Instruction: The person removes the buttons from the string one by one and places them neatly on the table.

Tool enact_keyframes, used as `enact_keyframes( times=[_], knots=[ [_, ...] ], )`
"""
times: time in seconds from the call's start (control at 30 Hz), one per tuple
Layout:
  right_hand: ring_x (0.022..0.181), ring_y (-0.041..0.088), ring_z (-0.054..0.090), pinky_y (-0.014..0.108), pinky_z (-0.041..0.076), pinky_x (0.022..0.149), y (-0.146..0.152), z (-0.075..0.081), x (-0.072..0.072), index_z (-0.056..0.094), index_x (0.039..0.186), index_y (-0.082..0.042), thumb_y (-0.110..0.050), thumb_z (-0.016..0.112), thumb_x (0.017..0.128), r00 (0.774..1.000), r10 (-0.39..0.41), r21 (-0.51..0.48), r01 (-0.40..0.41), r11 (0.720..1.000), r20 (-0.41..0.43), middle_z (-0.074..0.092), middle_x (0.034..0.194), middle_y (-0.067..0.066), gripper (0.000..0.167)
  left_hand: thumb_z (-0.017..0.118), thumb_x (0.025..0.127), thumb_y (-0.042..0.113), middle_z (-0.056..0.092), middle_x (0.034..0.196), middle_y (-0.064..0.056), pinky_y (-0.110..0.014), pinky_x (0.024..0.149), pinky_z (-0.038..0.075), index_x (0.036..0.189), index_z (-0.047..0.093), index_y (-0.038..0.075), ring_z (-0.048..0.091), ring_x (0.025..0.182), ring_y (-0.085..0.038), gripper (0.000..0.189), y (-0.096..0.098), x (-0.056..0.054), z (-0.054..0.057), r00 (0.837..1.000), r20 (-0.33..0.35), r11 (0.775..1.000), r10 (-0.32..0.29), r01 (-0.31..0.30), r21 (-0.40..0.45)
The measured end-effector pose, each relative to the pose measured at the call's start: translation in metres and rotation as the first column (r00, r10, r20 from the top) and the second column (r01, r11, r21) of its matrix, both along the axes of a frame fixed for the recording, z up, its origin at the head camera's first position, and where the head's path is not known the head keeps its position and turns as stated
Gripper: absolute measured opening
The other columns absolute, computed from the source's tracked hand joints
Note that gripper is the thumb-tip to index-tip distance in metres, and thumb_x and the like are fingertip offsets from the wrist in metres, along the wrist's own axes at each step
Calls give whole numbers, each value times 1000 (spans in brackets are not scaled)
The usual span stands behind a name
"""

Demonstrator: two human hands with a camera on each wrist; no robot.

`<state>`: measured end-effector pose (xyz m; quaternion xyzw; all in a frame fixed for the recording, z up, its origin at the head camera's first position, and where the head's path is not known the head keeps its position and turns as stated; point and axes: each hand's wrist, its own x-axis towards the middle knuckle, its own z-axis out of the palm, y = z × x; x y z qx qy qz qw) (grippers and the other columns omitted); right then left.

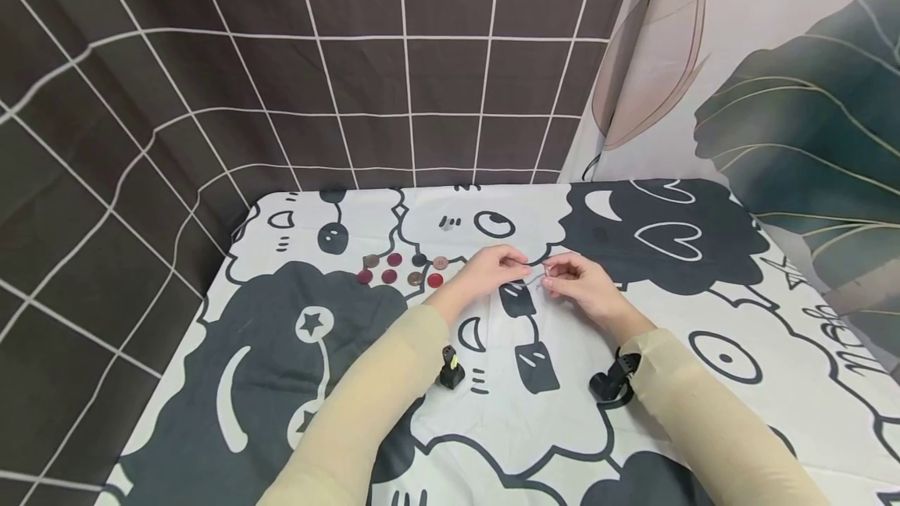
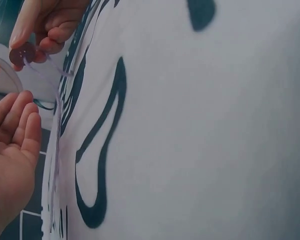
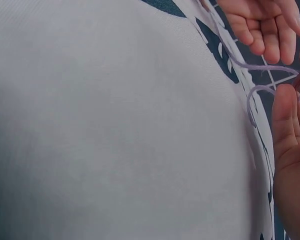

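My right hand [image 1: 582, 284] pinches a dark red round button [image 2: 23, 53] between thumb and fingers. A thin lilac cord [image 3: 262, 67] passes through the button, and its lengths hang below in the left wrist view. To the left, my left hand [image 1: 491, 272] is held close to the button with its fingers loosely extended. Its thumb and fingertips stand apart in the right wrist view, with the cord running near them. Both hands are over the patterned cloth.
Several round buttons [image 1: 389, 276] in red, brown, pink and dark tones lie in two rows left of my left hand. A black-and-white cartoon cloth [image 1: 492, 428] covers the table. Behind it hangs a dark grid-patterned curtain [image 1: 366, 76], with a leaf-print curtain [image 1: 808, 123] on the right.
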<state>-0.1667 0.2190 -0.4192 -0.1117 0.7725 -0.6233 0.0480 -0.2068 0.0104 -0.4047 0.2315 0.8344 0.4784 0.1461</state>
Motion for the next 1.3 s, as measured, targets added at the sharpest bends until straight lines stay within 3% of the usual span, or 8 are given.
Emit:
enact_keyframes(
  times=[0.27,0.5,0.77,1.3],
  knots=[
    [67,9,59,23,51,59,3,-7,-2,51,112,13,5,67,82,999,16,-12,-16,1000,-44,56,86,5,35,63,91,26,67,100,0,-19,83,45,114,63,5,60,91,-8,31,9,6,2,1000,20,999,9,-10,36],
    [70,8,59,23,51,60,0,-10,-2,53,108,6,5,69,80,999,3,-23,-4,1000,-38,57,88,4,32,63,91,27,66,99,2,-20,84,45,111,64,8,59,92,-8,28,13,7,-2,999,50,997,13,-17,73],
    [73,9,60,23,51,62,0,-8,-2,49,110,11,5,68,81,1000,-5,-11,5,1000,15,56,91,8,36,63,90,27,66,98,1,-19,83,45,110,64,7,60,91,-7,28,17,6,-6,998,68,995,-8,1,104],
    [70,10,61,25,53,62,0,1,1,50,110,15,10,64,82,1000,8,-13,-8,1000,18,57,90,8,32,62,91,27,64,92,3,-20,76,48,106,64,7,60,83,-8,25,24,9,-7,992,126,987,-12,-9,161]
  ],
)
